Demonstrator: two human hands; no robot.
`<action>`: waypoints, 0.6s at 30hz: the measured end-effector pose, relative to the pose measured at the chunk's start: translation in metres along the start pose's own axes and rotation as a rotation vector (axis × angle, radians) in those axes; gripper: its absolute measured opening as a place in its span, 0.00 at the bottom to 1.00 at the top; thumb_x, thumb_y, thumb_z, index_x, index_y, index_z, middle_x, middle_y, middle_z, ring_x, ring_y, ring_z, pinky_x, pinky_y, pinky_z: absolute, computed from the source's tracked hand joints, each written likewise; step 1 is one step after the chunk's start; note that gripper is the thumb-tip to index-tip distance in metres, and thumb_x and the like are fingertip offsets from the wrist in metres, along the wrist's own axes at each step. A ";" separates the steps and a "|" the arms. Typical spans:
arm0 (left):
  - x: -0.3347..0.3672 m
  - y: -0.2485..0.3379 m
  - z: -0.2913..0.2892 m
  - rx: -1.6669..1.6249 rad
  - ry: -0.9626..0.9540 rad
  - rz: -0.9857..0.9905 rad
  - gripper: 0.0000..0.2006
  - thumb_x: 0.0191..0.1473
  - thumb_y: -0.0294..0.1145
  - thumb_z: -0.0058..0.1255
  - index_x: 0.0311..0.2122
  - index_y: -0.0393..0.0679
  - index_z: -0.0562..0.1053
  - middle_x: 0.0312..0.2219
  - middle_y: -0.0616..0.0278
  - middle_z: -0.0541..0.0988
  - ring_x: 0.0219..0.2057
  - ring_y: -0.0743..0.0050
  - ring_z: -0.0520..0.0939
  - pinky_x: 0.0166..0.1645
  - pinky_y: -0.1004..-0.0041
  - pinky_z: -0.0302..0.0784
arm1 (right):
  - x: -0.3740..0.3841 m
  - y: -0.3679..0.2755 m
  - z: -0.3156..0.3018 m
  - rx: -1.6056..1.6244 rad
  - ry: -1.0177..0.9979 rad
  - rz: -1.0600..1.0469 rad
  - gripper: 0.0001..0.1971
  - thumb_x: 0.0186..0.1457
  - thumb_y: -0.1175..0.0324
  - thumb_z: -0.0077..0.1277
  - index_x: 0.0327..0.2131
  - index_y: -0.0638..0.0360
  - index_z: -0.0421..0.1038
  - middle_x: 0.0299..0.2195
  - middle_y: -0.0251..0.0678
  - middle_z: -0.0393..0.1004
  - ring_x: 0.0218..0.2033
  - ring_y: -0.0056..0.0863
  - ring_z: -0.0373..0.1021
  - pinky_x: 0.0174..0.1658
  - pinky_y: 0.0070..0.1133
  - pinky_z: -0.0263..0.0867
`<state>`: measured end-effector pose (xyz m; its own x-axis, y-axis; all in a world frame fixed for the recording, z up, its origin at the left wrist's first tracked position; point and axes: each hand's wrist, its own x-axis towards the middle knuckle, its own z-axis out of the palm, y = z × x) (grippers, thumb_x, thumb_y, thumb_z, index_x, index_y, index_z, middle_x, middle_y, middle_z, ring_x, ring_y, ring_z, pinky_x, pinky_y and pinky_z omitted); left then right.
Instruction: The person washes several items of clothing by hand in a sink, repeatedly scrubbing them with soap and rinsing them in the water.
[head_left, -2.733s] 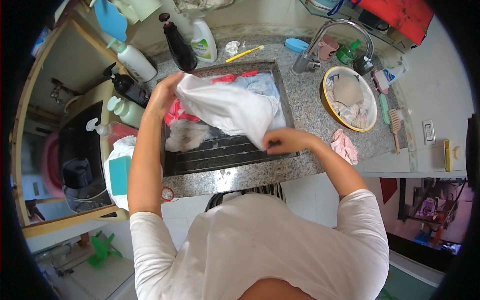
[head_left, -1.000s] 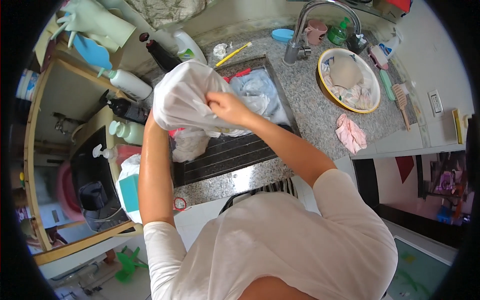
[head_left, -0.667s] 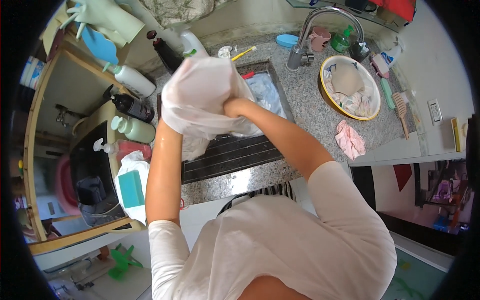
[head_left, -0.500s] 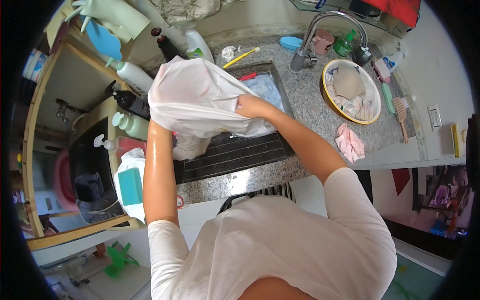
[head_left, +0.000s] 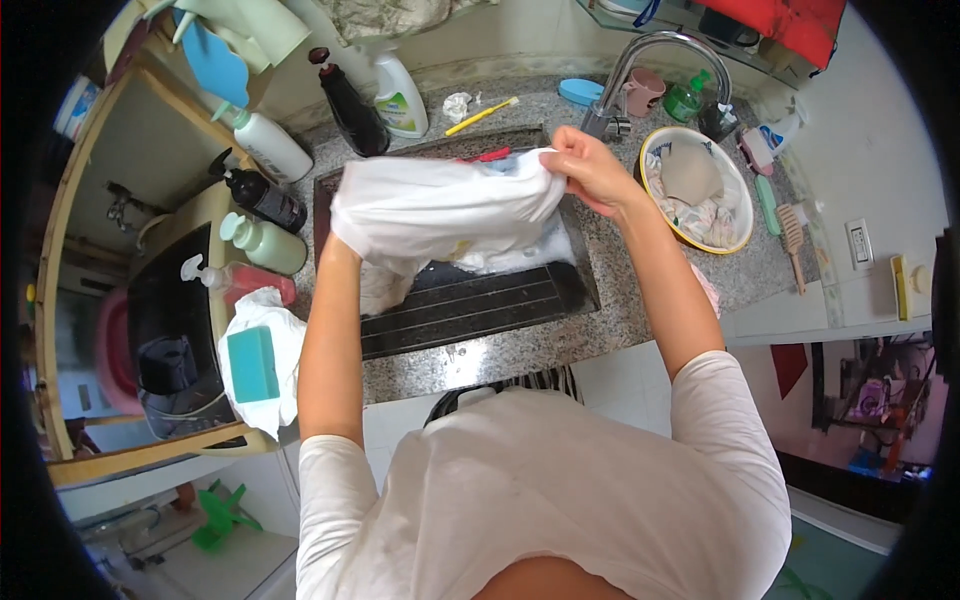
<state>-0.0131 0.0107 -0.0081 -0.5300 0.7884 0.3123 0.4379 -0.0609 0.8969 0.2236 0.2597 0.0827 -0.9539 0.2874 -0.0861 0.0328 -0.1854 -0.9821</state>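
White cloth (head_left: pixel 445 205) stretches between a person's arms above a black sink (head_left: pixel 470 312) set in a speckled stone counter (head_left: pixel 614 262). The right hand (head_left: pixel 592 175) grips the cloth's right end, the fingers closed on a gathered edge just short of the faucet (head_left: pixel 660 40). The left forearm (head_left: pixel 333 345) reaches up to the cloth's other end, where the fabric covers the left hand; whether it is clenched or loose cannot be told. Below, a greyish cloth (head_left: pixel 382 287) lies at the sink's left side, suds (head_left: pixel 552 250) show at the right, and something red (head_left: pixel 490 156) lies near the back edge. Behind the sink a yellow brush (head_left: pixel 483 117) rests on the counter, with a dark bottle (head_left: pixel 357 112) and a white bottle (head_left: pixel 402 100) standing to its left. At right, a yellow-rimmed basin (head_left: pixel 742 222) holds crumpled fabric, and a pink cloth (head_left: pixel 708 290) is partly hidden by the right forearm. A teal block (head_left: pixel 252 364) sits at far left on white material (head_left: pixel 284 325).
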 end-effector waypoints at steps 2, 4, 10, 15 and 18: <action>-0.009 -0.015 0.026 -1.127 -0.058 -0.769 0.14 0.53 0.31 0.37 0.42 0.35 0.68 0.36 0.53 0.74 0.37 0.62 0.75 0.44 0.64 0.71 | -0.003 0.018 -0.012 0.123 0.091 -0.003 0.08 0.46 0.75 0.49 0.23 0.53 0.59 0.20 0.24 0.64 0.21 0.11 0.61 0.21 0.10 0.55; -0.028 -0.005 0.056 -0.886 0.011 -0.829 0.15 0.53 0.31 0.37 0.42 0.34 0.67 0.37 0.51 0.74 0.38 0.60 0.75 0.43 0.63 0.72 | -0.009 0.035 -0.017 0.121 0.164 0.074 0.08 0.46 0.77 0.48 0.25 0.54 0.59 0.21 0.24 0.64 0.22 0.12 0.62 0.22 0.10 0.56; -0.046 0.055 0.053 -1.581 0.015 -0.562 0.40 0.50 0.64 0.18 0.51 0.33 0.57 0.49 0.44 0.63 0.50 0.48 0.64 0.53 0.54 0.59 | -0.031 0.050 -0.001 0.275 -0.029 0.095 0.13 0.48 0.75 0.48 0.39 0.58 0.60 0.33 0.33 0.67 0.36 0.22 0.66 0.34 0.20 0.66; -0.034 0.057 0.039 -0.416 -0.165 0.012 0.40 0.49 0.64 0.21 0.53 0.34 0.54 0.51 0.47 0.61 0.51 0.45 0.62 0.55 0.53 0.54 | -0.038 0.077 0.018 0.083 -0.155 0.606 0.19 0.50 0.59 0.46 0.42 0.61 0.66 0.37 0.34 0.71 0.33 0.19 0.69 0.35 0.18 0.68; -0.031 0.063 0.038 -1.332 -0.010 -0.390 0.39 0.51 0.63 0.20 0.53 0.33 0.54 0.50 0.47 0.62 0.51 0.48 0.63 0.55 0.56 0.56 | -0.042 0.079 0.028 -0.030 -0.171 0.735 0.18 0.49 0.59 0.47 0.40 0.60 0.67 0.35 0.33 0.71 0.31 0.17 0.69 0.33 0.16 0.68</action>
<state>0.0581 0.0053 0.0265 -0.4490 0.8933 -0.0217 -0.7538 -0.3656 0.5460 0.2576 0.2071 0.0136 -0.7159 -0.0513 -0.6963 0.6847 -0.2467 -0.6858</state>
